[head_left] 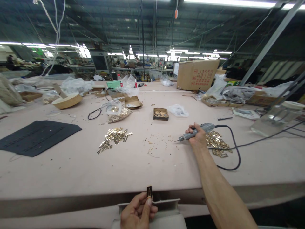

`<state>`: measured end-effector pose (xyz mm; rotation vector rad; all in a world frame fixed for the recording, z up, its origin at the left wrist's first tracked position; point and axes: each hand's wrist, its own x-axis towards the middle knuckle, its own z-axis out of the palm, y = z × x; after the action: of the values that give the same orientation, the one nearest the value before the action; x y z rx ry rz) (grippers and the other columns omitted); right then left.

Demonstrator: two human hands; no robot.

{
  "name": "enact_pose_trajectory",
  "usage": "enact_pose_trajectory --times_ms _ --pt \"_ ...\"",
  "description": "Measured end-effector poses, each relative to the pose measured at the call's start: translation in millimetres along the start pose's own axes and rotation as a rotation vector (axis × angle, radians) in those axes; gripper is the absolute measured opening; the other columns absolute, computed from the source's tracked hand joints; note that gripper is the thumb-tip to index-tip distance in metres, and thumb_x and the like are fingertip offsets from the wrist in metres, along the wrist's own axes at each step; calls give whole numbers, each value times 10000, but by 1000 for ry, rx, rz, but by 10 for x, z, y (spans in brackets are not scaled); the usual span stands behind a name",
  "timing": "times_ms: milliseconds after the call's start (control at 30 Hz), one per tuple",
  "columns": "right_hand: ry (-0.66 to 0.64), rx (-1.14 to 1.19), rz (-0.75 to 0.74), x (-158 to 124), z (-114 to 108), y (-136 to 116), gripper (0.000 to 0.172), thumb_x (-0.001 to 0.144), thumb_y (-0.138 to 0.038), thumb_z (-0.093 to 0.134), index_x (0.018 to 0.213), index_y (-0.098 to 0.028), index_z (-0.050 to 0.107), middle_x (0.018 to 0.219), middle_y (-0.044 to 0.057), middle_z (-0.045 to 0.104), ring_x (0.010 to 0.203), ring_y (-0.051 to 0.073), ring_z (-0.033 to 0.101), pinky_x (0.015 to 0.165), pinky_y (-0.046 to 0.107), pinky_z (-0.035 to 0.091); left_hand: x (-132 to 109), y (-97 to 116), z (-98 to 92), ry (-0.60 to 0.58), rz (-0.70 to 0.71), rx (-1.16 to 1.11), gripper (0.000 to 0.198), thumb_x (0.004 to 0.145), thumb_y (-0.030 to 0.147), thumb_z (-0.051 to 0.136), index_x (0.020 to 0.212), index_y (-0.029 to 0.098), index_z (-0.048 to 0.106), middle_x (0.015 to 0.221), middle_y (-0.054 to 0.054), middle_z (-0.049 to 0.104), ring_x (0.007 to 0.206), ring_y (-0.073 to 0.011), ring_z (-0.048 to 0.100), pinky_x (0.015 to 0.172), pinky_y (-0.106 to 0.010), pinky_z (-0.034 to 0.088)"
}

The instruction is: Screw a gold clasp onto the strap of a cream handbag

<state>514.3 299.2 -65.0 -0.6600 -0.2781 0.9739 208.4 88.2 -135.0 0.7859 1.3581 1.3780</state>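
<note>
Close to the table's front edge, my left hand (pixel 138 211) pinches a small rectangular gold-and-dark metal plate (pixel 149 191) between thumb and fingers. My right hand (pixel 198 136) is wrapped round a grey corded electric screwdriver (pixel 206 128), its thin bit pointing left just above the tabletop. Tiny gold screws (pixel 164 141) lie scattered left of the bit. Beyond my right wrist is a pile of gold metal pieces (pixel 216 143). Another pile of gold plates (pixel 116 136) lies left of centre. A small dark box (pixel 160 114) holds tiny gold parts.
A black flat sheet (pixel 38 136) lies at the left. A plastic bag of parts (pixel 119 114), a tape roll (pixel 67 101) and a large cardboard box (pixel 197 74) stand farther back. The screwdriver's black cable (pixel 239 156) loops at the right, near a clear plastic jar (pixel 274 122).
</note>
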Motion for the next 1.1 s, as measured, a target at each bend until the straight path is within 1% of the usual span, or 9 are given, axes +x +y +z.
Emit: enact_pose_trajectory --times_ms 167,233,300,433,533,600,667,767,1100 --pt "-10 27 69 -290 115 -115 210 817 -211 692 773 -186 488 725 -41 584 464 33 438 494 176 471 4 232 -49 -174 -93 26 371 740 384 814 892 60 715 720 -131 767 567 -226 740 502 -265 601" --pt "-55 51 102 -488 177 -145 199 818 -203 683 770 -185 491 738 -37 583 472 30 439 503 174 471 -4 286 -57 -187 -109 12 319 751 324 789 888 49 703 681 -126 757 557 -227 739 503 -266 602" --pt "-121 52 128 -735 247 -154 181 799 -187 689 762 -176 512 750 -22 588 479 31 444 511 184 472 -6 301 -59 -160 -138 -23 287 758 276 761 907 42 690 677 -126 756 563 -230 745 511 -269 611" --pt "-205 -61 196 -1371 381 -114 161 753 -178 721 737 -155 562 762 2 599 486 32 440 505 193 462 -8 309 -63 -135 -208 -69 250 762 202 726 928 23 676 694 -141 759 588 -238 759 527 -263 622" --pt "-221 -152 248 -1818 426 0 177 739 -199 754 736 -143 586 760 6 609 488 28 428 504 196 457 -6 338 -70 -139 -229 -74 205 775 144 687 932 12 678 678 -145 756 582 -234 758 533 -260 627" --pt "-195 -188 260 -2018 433 105 209 725 -213 781 745 -147 583 758 10 622 491 36 439 501 203 455 0 353 -74 -149 -227 -68 177 788 116 657 929 12 683 682 -148 758 584 -233 760 538 -261 629" --pt "-162 -208 263 -2137 435 207 244 708 -214 805 766 -157 575 749 12 634 490 44 447 503 212 455 7 356 -74 -153 -230 -61 161 796 100 645 925 14 687 688 -155 761 586 -237 762 543 -265 632" --pt "-123 -234 257 -2214 442 326 280 697 -214 823 797 -164 566 732 11 642 488 52 455 506 219 454 6 343 -71 -139 -243 -55 161 795 101 669 929 14 688 687 -164 762 588 -245 763 544 -267 632" --pt "-53 -304 224 -2259 493 530 343 641 -235 851 774 -164 542 693 6 641 485 68 477 480 228 459 5 298 -74 -143 -225 -70 161 793 153 726 894 31 694 637 -151 750 584 -257 763 535 -269 631"
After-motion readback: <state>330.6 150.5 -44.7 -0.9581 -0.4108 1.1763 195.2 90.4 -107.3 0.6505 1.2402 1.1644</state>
